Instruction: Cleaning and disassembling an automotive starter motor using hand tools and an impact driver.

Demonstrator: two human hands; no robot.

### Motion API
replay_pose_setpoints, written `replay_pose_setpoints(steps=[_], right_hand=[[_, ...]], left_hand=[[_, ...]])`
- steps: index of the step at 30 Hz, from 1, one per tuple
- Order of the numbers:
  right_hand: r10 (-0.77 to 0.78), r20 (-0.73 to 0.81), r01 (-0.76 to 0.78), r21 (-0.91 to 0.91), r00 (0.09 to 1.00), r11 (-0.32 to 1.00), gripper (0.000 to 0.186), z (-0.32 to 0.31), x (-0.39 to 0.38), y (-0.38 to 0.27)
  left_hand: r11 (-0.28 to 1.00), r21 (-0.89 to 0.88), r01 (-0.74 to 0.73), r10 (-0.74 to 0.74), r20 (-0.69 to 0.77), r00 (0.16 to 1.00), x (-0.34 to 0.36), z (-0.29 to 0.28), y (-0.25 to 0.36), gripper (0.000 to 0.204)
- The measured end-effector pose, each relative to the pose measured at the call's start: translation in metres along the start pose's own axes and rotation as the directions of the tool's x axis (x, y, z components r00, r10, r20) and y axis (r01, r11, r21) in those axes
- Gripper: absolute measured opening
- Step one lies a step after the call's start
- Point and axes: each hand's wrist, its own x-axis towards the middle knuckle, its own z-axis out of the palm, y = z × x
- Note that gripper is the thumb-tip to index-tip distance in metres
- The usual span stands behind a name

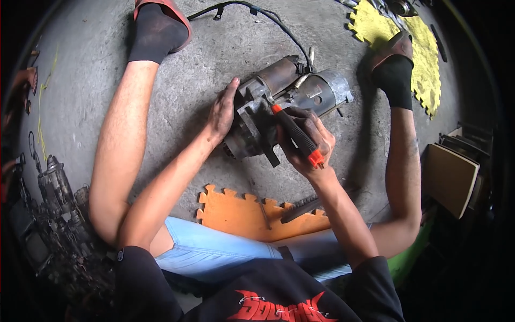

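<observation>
Two foam mats, one orange mat [228, 213] and one yellow mat [427, 64], flank the metal motor [258, 110] on concrete between the person's legs. The left hand [221, 114] braces it, fingers extended; the right hand [323, 138], partly blocking it, grips a black-and-red-handled tool [296, 132].

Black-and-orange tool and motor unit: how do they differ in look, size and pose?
The tool is slim, black and orange; the motor unit is bulkier, in scuffed grey and brown.
The tool, in the right grip, slants down rightward; the motor unit, against the left grip, slants up rightward.
Both have dark surfaces.
</observation>
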Motion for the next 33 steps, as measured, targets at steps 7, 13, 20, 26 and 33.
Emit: replay_pose_setpoints(steps=[7, 13, 20, 26, 33], right_hand=[[-0.041, -0.033, 0.042, 0.021, 0.999, 0.999, 0.026, 0.01, -0.003, -0.002], [-0.004, -0.022, 0.005, 0.06, 1.0, 0.998, 0.025, 0.011, -0.008, 0.003], [-0.018, -0.017, 0.018, 0.004, 1.0, 1.0, 0.025, 0.008, -0.004, -0.001], [-0.02, -0.001, 0.02, -0.032, 1.0, 0.999, 0.023, 0.005, 0.002, -0.005], [0.007, 0.046, -0.005, -0.035, 0.999, 0.999, 0.025, 0.01, -0.003, -0.012]], left_hand=[[1.0, 0.019, 0.019, -0.018, -0.017, 1.0, 0.0, -0.002, 0.001, 0.067], [1.0, -0.022, 0.013, -0.014, -0.052, 0.999, -0.001, 0.001, -0.004, 0.068], [1.0, -0.022, 0.001, -0.002, -0.08, 0.997, -0.001, 0.003, 0.001, 0.067], [0.999, -0.027, 0.031, -0.03, 0.012, 0.999, 0.0, -0.001, 0.004, 0.065], [0.998, -0.042, -0.039, 0.038, -0.011, 0.999, 0.002, -0.001, -0.002, 0.064]])
